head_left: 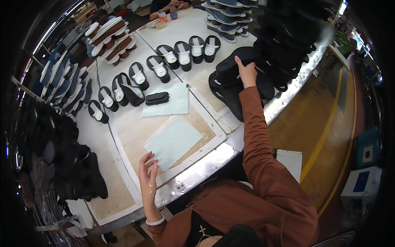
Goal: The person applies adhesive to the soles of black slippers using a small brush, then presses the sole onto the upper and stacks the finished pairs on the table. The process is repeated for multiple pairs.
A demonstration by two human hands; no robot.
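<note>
At the right of the table my right hand (248,74) is closed on a black sandal (232,68) among several other black ones, its thumb lying over the top. My left hand (149,173) holds nothing; its fingers are loosely bent and apart, beside the near corner of a pale green lined sheet (175,142). Small white bits stick to the skin near its thumb. Behind that sheet lies another pale green sheet (177,101) with a black oblong block (157,98) on it. A curved row of black thick-soled sandals (157,68) with white pieces on their insoles stretches beyond the sheets.
Tall stacks of black footwear stand at the right (284,45) and left (78,160). Blue-and-white soles (68,84) and brown-and-white soles (111,41) are piled behind. A bottle (173,12) stands near another person's hands (175,5). The table's metal edge (201,164) runs in front of me.
</note>
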